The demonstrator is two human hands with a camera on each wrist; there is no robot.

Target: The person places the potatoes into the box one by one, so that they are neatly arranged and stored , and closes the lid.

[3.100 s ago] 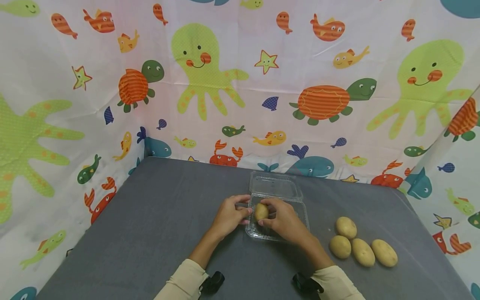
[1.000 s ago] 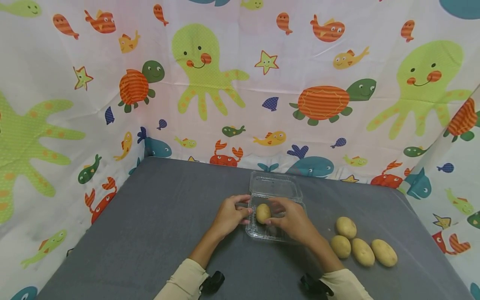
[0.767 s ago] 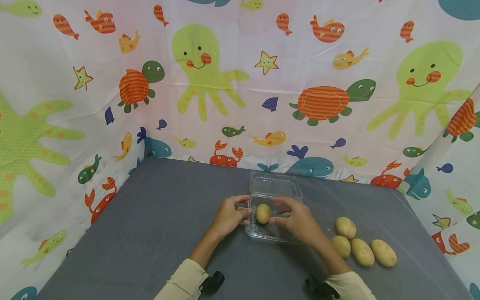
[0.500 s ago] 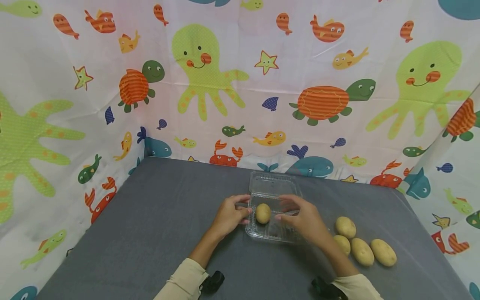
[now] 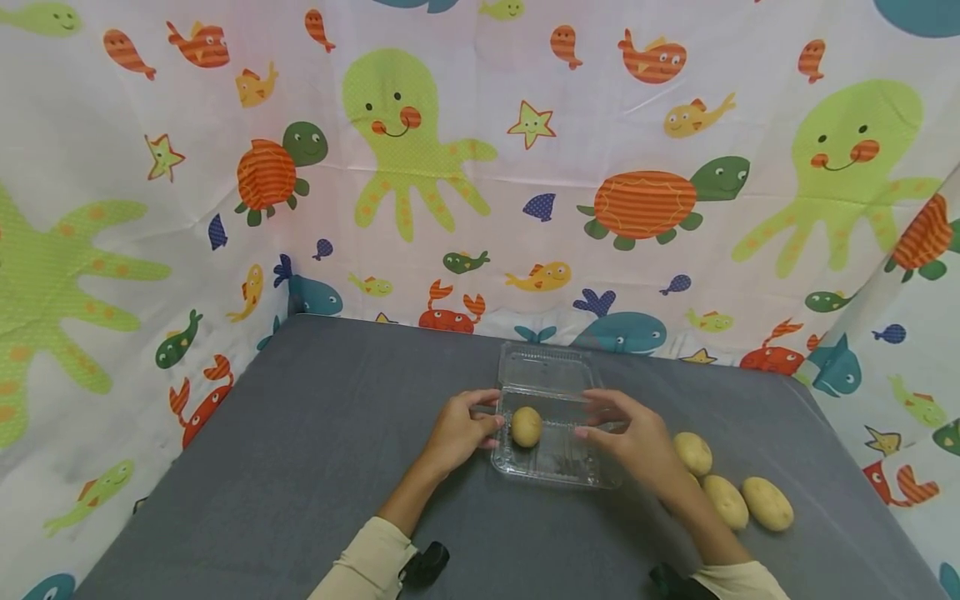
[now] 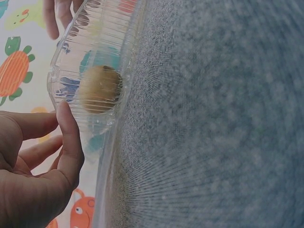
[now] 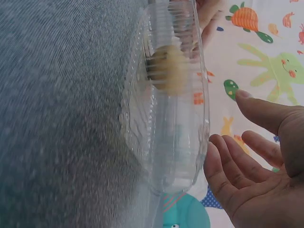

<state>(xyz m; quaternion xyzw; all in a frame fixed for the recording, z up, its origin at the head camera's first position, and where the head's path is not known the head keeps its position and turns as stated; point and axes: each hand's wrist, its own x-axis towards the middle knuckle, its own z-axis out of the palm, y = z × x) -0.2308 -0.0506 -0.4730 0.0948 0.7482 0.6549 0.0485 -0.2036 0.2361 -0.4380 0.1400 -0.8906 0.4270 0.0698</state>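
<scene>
A clear plastic clamshell container stands on the grey cloth, its lid folded back toward the curtain. Inside, at the left end, lies one potato; the left wrist view shows this potato through the ribbed wall. My left hand pinches the container's left rim between thumb and finger. Over the container's right end is my right hand, thumb and fingers spread apart with nothing between them. In the right wrist view, this hand's fingertips appear right beside the rim.
To the right lie several more potatoes: one at the back, one in the middle and one farthest right. Another is mostly hidden behind the right forearm. A curtain printed with sea animals rises behind and beside the grey table.
My right hand has let go of the potato in the container and moved right, its fingers now apart from it. The potato stays at the left end. My left hand has kept its place.
</scene>
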